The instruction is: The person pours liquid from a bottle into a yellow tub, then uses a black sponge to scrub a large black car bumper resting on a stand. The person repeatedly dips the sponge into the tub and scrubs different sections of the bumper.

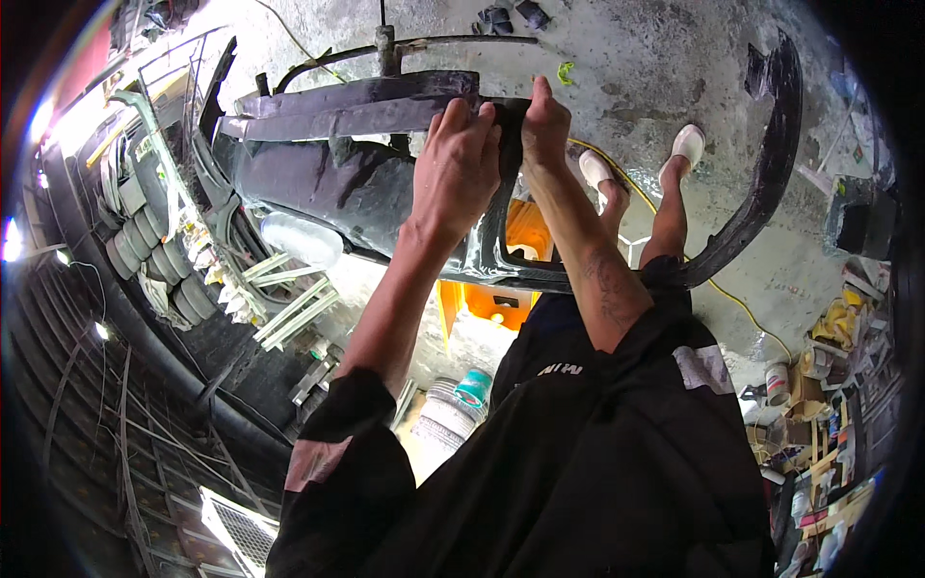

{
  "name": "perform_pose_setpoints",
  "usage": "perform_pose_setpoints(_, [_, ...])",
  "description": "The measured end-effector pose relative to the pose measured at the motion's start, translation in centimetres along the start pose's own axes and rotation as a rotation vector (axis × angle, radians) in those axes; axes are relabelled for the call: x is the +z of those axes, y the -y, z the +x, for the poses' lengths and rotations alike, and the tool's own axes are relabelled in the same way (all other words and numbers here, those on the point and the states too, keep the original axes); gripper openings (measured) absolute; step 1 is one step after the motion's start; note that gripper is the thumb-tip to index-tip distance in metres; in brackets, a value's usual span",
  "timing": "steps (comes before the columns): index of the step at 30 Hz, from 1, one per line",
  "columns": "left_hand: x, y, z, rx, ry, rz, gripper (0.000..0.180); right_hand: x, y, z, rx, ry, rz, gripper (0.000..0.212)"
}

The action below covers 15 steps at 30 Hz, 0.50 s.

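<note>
A long black car bumper, scuffed and streaked with pale marks, stretches in front of me, its right end curving round past my feet. My left hand is closed over its upper bar, fingers curled and their tips hidden. Just to the right, my right hand grips the edge of an upright piece of the same bumper, thumb pointing up. The hands are close together but apart. Whether anything thin lies under the left fingers does not show.
Behind the bumper stands a metal frame. An orange stool shows through its opening. A yellow hose runs over the concrete floor by my feet. Car parts pile up at left; clutter lines the right. A teal tape roll sits nearby.
</note>
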<state>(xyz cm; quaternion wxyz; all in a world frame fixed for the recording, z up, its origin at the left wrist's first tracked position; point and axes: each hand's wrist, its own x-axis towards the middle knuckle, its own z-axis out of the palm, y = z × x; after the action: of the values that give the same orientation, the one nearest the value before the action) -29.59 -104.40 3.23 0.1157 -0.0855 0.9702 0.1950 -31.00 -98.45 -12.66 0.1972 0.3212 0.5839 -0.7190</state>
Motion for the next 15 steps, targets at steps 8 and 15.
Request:
perform_pose_setpoints(8, [-0.4, 1.3, 3.1, -0.018, -0.119, -0.021, 0.020, 0.2, 0.4, -0.6, -0.054, -0.050, -0.174, 0.058])
perform_pose_setpoints(15, [-0.7, 2.6, 3.6, 0.007, -0.031, 0.161, 0.015, 2.5, 1.7, -2.8, 0.171, 0.076, 0.074, 0.060])
